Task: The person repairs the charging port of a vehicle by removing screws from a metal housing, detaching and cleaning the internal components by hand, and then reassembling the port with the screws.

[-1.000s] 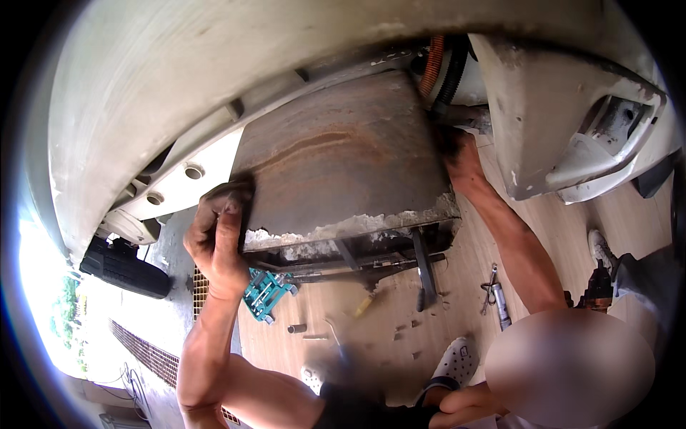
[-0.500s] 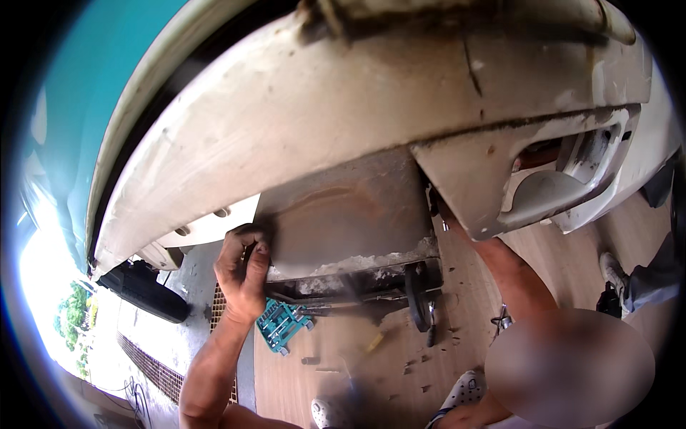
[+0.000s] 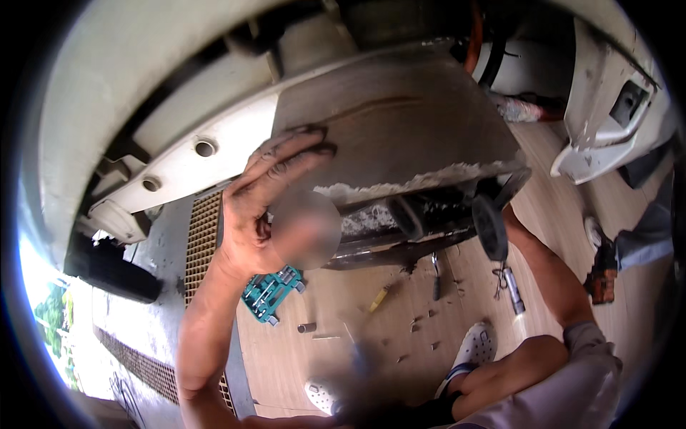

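A broad grey metal muffler [image 3: 400, 129] with a rust streak and a crusty lower edge hangs beneath the vehicle's body. Along its lower side are two black rubber hangers, the clearer one [image 3: 489, 227] toward the right. My left hand [image 3: 264, 186] lies against the muffler's left part, its upper fingers stretched out and blackened with dirt; a blur covers its lower part. Past the muffler's right end reaches my right forearm [image 3: 547, 261]; the muffler hides that hand, so its grip does not show.
On the floor lie an open teal tool case [image 3: 271, 293], a ratchet [image 3: 436, 279], a yellow-handled tool [image 3: 379, 299], a socket [image 3: 306, 327] and a lit flashlight [image 3: 513, 289]. Another person's trouser leg [image 3: 647, 243] and an orange-black power tool [image 3: 602, 275] are at right. A tyre [image 3: 114, 268] is at left.
My left hand has gone from bent fingers at the muffler's left edge to stretched fingers on its face. The view has shifted, showing more of the muffler and underside; the flashlight is now plainer.
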The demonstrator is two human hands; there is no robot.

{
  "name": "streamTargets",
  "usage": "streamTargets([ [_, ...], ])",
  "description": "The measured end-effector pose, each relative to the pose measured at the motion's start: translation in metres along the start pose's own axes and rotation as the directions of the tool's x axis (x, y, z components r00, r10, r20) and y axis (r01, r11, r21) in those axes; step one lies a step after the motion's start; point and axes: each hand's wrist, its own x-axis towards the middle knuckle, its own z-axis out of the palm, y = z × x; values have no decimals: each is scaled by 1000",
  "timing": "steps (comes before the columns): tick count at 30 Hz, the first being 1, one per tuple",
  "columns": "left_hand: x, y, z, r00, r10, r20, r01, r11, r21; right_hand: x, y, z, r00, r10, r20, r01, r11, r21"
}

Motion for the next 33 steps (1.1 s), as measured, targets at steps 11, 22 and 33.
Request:
streamTargets([
  [11,-15,-29,34,926,161,-340,-241,948,-208,-194,-69,52,626,615,479,216,454,-864],
  [22,-12,-39,51,840,142,-524,-441,742,-505,-299,-62,132,663,559,498,426,265,-865],
  [33,-4,-30,45,905,-122,-407,-151,804,-575,-332,-150,182,730,486,480,511,77,-856],
])
